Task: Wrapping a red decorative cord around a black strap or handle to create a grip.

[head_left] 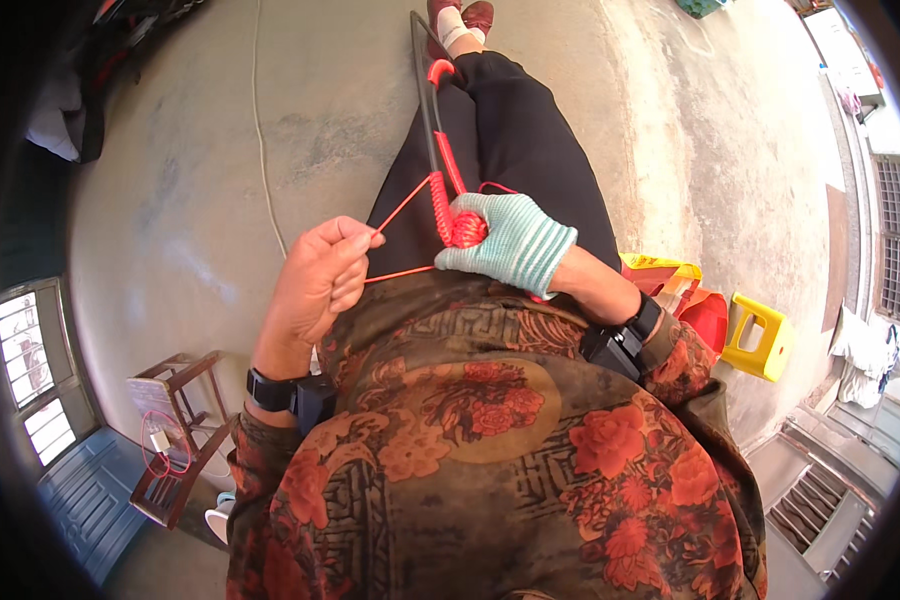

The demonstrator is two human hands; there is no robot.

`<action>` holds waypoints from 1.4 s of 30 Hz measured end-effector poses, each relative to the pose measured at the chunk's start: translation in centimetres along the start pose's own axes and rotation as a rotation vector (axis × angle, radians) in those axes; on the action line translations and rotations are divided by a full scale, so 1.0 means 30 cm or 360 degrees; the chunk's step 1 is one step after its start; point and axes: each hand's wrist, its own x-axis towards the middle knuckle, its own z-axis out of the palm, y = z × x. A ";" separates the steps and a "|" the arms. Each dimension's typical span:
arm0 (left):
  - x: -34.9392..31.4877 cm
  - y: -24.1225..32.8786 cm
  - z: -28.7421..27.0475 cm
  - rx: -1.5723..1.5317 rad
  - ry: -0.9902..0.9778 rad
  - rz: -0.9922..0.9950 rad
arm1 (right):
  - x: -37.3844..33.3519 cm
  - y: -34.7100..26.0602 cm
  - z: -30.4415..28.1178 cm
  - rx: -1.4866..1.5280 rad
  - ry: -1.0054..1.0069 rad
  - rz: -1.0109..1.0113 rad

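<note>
A long, narrow dark frame [422, 110] lies lengthwise over my black-trousered legs, its far end by my shoes. Red cord is coiled tightly around its near part [440, 205], and smooth red sleeves [449, 160] cover other stretches. My right hand [515, 240], in a pale green striped glove, is closed around the near end, against a bunched red cord bundle [469, 229]. My bare left hand [325, 270] pinches a taut red cord [402, 207] running up to the coils. A second red strand stretches between the two hands. The right fingertips are partly hidden.
A brown wooden stool [175, 390] with a pink-red loop of cord stands at left. To the right are a yellow plastic stool [757, 338] and a red-and-yellow bag [708, 318]. A pale cable [260, 130] crosses the concrete floor.
</note>
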 end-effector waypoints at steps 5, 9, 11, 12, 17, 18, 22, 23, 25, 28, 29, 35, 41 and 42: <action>0.032 -0.009 -0.018 0.0228 0.0056 0.0054 | -0.001 0.002 0.022 -0.0033 0.0152 0.0000; 0.158 -0.004 0.064 0.0259 0.0080 0.0158 | -0.024 0.019 0.028 -0.0187 0.0376 -0.0198; 0.228 0.001 0.108 0.0132 0.0035 0.0014 | -0.029 0.018 0.030 -0.0189 0.0354 -0.0182; 0.255 0.002 0.124 0.0054 -0.0018 -0.0032 | -0.030 0.015 0.030 -0.0188 0.0346 -0.0175; 0.271 -0.022 0.134 -0.0229 -0.0128 -0.0139 | -0.041 -0.004 0.038 -0.0291 0.0364 -0.0209; 0.264 -0.031 0.131 -0.0213 -0.0154 -0.0146 | -0.045 -0.005 0.040 -0.0337 0.0377 -0.0214; 0.243 -0.052 0.132 -0.0154 -0.0126 -0.0122 | -0.055 0.007 0.049 -0.0287 0.0356 -0.0196; 0.237 -0.053 0.138 -0.0154 -0.0145 -0.0106 | -0.058 0.011 0.049 -0.0305 0.0356 -0.0206; 0.218 -0.051 0.154 -0.0106 -0.0143 -0.0157 | -0.070 0.016 0.049 -0.0309 0.0345 -0.0244; 0.152 -0.055 0.179 0.0011 -0.0094 -0.0191 | -0.110 0.011 0.052 -0.0374 0.0348 -0.0412; 0.128 -0.059 0.185 0.0038 -0.0068 -0.0229 | -0.128 0.009 0.051 -0.0423 0.0246 -0.0357; 0.069 -0.071 0.175 0.0085 -0.0036 -0.0096 | -0.160 0.005 0.064 -0.0341 0.0187 -0.0468; 0.079 -0.072 0.181 0.0129 -0.0034 -0.0017 | -0.139 -0.009 0.056 -0.0379 0.0071 -0.0378; 0.080 -0.068 0.184 0.0139 -0.0027 0.0010 | -0.142 -0.012 0.048 -0.0349 0.0070 -0.0370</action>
